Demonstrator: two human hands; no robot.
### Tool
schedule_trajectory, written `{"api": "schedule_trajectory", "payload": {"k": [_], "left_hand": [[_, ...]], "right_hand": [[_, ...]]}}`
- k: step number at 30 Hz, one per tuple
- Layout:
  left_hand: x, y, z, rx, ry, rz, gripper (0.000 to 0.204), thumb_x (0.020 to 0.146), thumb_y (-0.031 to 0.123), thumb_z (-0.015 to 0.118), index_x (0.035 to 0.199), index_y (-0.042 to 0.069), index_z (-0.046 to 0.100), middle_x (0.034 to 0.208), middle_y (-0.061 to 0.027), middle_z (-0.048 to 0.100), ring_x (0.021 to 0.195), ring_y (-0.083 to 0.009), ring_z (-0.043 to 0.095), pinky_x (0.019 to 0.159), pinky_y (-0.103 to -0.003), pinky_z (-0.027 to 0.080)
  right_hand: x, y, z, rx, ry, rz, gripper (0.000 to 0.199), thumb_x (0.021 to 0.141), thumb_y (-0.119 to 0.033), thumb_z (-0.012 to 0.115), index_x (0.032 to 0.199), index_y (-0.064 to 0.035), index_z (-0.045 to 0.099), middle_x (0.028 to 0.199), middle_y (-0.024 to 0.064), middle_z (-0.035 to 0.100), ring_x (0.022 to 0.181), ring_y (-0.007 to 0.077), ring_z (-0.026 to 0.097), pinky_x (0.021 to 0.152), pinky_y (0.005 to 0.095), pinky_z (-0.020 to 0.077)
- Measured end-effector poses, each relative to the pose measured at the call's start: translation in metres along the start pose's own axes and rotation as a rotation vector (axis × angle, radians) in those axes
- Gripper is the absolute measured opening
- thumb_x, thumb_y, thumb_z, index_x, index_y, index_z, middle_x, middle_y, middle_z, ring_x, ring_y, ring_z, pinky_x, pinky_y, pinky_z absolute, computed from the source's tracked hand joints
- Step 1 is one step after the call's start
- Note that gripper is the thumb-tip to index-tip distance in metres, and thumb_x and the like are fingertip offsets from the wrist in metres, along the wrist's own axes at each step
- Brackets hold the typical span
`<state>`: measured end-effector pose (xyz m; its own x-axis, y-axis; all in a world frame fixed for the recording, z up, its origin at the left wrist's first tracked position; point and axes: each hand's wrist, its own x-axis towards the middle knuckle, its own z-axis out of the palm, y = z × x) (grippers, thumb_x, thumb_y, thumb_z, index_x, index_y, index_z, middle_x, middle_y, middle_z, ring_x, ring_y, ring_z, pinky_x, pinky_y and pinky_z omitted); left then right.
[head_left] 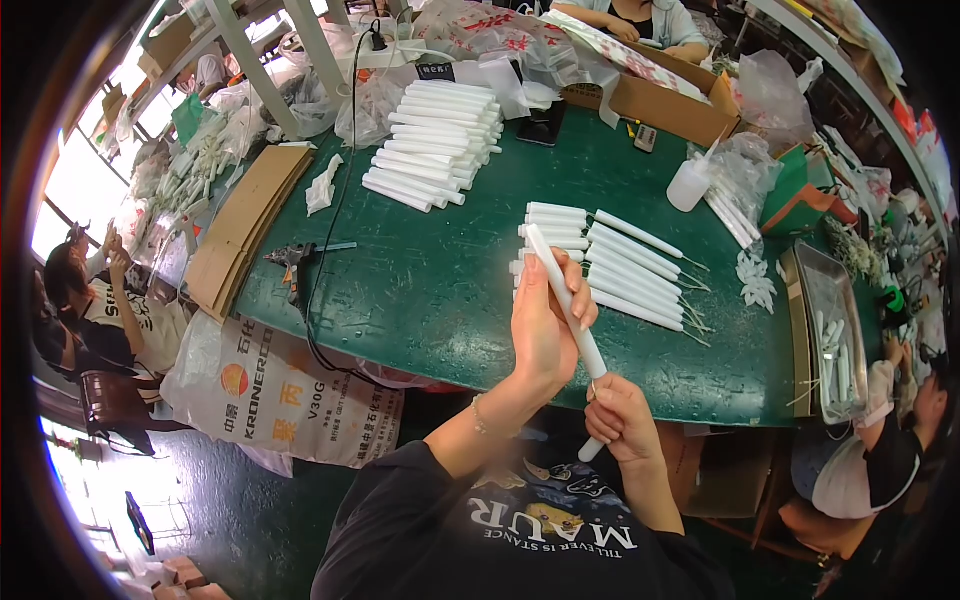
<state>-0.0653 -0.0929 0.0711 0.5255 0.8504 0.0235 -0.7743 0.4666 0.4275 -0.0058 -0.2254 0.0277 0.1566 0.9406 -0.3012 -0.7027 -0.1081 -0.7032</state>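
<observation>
My left hand (pixel 550 315) is wrapped round a long white candle-like stick (pixel 570 297), which slants down toward my right hand. A thin tan strand shows at its lower end. My right hand (pixel 622 420) is closed beside that end, its fingers pinched together. Beneath those fingers pokes a white rounded end (pixel 592 450), angled differently from the upper stick; my fingers hide whether the two are joined. Just beyond my hands, on the green table (pixel 440 280), lie several white sticks with thin strands at their ends (pixel 635 275).
A large stack of white sticks (pixel 435 140) lies at the back. Left of it are a glue gun (pixel 293 265) with a black cord and flattened cardboard (pixel 250 225). At right are a squeeze bottle (pixel 688 185) and metal tray (pixel 835 340). Other people sit around.
</observation>
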Motion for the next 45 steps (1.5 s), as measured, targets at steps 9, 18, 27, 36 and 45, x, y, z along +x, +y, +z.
{"api": "schedule_trajectory", "payload": {"k": [9, 18, 27, 36, 45], "left_hand": [[0.004, 0.001, -0.009, -0.002, 0.037, -0.009, 0.032, 0.092, 0.037, 0.029, 0.099, 0.007, 0.037, 0.067, -0.0007, 0.038, 0.049, -0.007, 0.031, 0.043, -0.02, 0.028], [0.011, 0.004, -0.014, 0.037, 0.006, 0.022, 0.033, 0.092, 0.038, 0.027, 0.099, 0.007, 0.037, 0.064, 0.0008, 0.036, 0.048, -0.0061, 0.03, 0.041, -0.019, 0.026], [0.006, 0.009, -0.01, 0.082, 0.038, 0.088, 0.033, 0.091, 0.038, 0.031, 0.1, 0.007, 0.039, 0.067, -0.0001, 0.039, 0.05, -0.0067, 0.034, 0.042, -0.02, 0.029], [0.007, 0.007, -0.007, 0.082, 0.014, 0.138, 0.027, 0.093, 0.031, 0.03, 0.1, 0.007, 0.041, 0.071, 0.0006, 0.037, 0.055, -0.0073, 0.033, 0.045, -0.019, 0.029], [0.011, 0.004, -0.012, 0.06, 0.042, 0.122, 0.031, 0.091, 0.035, 0.033, 0.1, 0.007, 0.041, 0.072, -0.0006, 0.039, 0.05, -0.0073, 0.035, 0.041, -0.02, 0.029]], "right_hand": [[0.007, 0.007, -0.009, 0.358, -0.144, 0.042, 0.016, 0.086, -0.016, 0.039, 0.079, -0.0026, 0.046, 0.041, -0.0066, 0.027, 0.033, 0.0041, 0.026, 0.031, 0.0185, 0.0238], [0.014, 0.004, -0.005, 0.39, -0.169, 0.036, 0.015, 0.087, -0.016, 0.039, 0.079, -0.0043, 0.043, 0.044, -0.0057, 0.028, 0.035, 0.0046, 0.025, 0.032, 0.0188, 0.0236], [0.013, 0.007, -0.001, 0.366, -0.147, 0.06, 0.014, 0.086, -0.015, 0.04, 0.079, -0.0039, 0.044, 0.044, -0.0057, 0.028, 0.035, 0.0045, 0.025, 0.033, 0.0192, 0.0241], [0.014, 0.008, -0.003, 0.369, -0.149, 0.056, 0.014, 0.085, -0.015, 0.041, 0.078, -0.0039, 0.044, 0.045, -0.0059, 0.028, 0.036, 0.0044, 0.025, 0.034, 0.0189, 0.0245], [0.014, 0.01, -0.006, 0.417, -0.156, 0.087, 0.013, 0.084, -0.015, 0.042, 0.079, -0.0029, 0.046, 0.045, -0.0055, 0.029, 0.037, 0.0051, 0.027, 0.034, 0.0195, 0.0254]]}}
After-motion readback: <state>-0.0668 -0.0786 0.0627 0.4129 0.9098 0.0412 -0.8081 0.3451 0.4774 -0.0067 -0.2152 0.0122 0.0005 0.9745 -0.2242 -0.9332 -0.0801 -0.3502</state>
